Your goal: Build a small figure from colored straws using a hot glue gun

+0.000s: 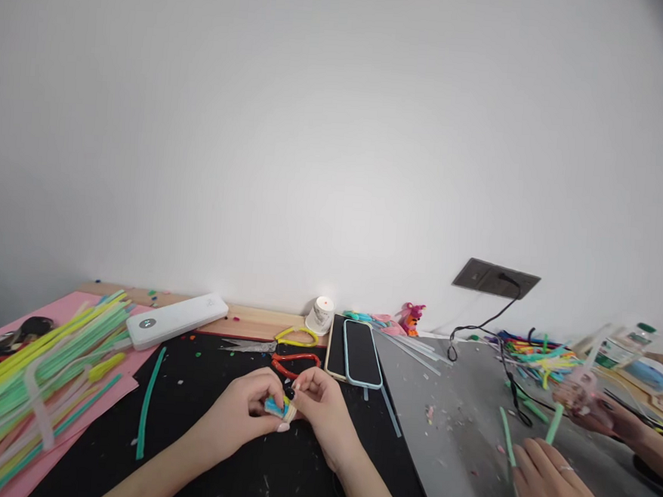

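Observation:
Both of my hands meet over the black mat (205, 436), closed around a small blue, yellow and cream pipe-cleaner piece (276, 407). My left hand (249, 405) grips its blue side between thumb and fingers. On the other side, my right hand (320, 407) pinches it near a small black part (289, 392) at the top. My fingers cover much of the piece. Just beyond my hands lie scissors (294, 365) with a red and a yellow handle loop, blades pointing left. A teal pipe cleaner (150, 402) rests left of my left forearm.
Bundled pipe cleaners (62, 366) lie on pink sheets (107, 414) at left, near a white power bank (176, 321). An upturned paper cup (320, 316) and phone (363, 353) stand behind. At right, another person's hands (559, 484) handle green pipe cleaners near a black cable (502, 359).

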Motion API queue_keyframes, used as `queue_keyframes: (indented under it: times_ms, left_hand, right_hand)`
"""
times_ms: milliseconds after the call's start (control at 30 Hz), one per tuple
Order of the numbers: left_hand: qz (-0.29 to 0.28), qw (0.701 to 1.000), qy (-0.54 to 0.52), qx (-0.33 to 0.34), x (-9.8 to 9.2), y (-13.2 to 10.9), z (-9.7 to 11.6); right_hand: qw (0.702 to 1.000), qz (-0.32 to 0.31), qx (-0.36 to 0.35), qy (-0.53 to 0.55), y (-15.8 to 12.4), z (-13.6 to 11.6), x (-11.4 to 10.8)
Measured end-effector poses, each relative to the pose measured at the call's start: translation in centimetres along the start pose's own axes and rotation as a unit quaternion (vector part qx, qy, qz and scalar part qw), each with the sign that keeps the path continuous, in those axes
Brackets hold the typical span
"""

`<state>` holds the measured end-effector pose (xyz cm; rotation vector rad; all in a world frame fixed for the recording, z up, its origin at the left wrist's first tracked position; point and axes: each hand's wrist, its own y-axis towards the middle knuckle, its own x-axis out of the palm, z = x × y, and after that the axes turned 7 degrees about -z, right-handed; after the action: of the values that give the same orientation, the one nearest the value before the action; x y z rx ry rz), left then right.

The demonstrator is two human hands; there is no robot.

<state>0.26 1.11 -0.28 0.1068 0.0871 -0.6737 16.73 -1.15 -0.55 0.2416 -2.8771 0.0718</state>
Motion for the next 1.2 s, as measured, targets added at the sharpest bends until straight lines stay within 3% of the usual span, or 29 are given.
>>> queue_keyframes:
  times_ms: [200, 300, 633, 800, 1067, 1200]
  left_hand:
    - [0.023, 0.999, -0.032, -0.006, 0.1, 0.0, -0.3]
    - [0.020, 0.997, -0.071, -0.004, 0.0, 0.0, -0.3]
    - [0.056, 0.984, -0.169, -0.004, -0.2, 0.2, -0.2]
    - [0.064, 0.989, -0.134, -0.019, -0.4, 0.1, 0.0]
    - [0.118, 0.993, -0.021, 0.025, -0.6, 0.3, -0.4]
    - [0.099, 0.994, -0.044, 0.010, -0.6, 0.2, 0.4]
  right_hand:
    - [0.998, 0.007, -0.024, -0.056, 0.3, 0.5, 0.0]
    - [0.998, 0.015, -0.004, -0.067, 0.3, 0.4, -0.1]
    - [0.999, -0.030, 0.033, 0.032, -0.1, 0.3, 0.2]
    - [0.998, -0.039, 0.031, 0.038, -0.2, 0.1, 0.4]
    - [0.995, -0.061, 0.025, 0.077, -0.4, -0.5, 0.7]
    - [0.994, -0.063, 0.025, 0.084, -0.4, -0.5, 0.8]
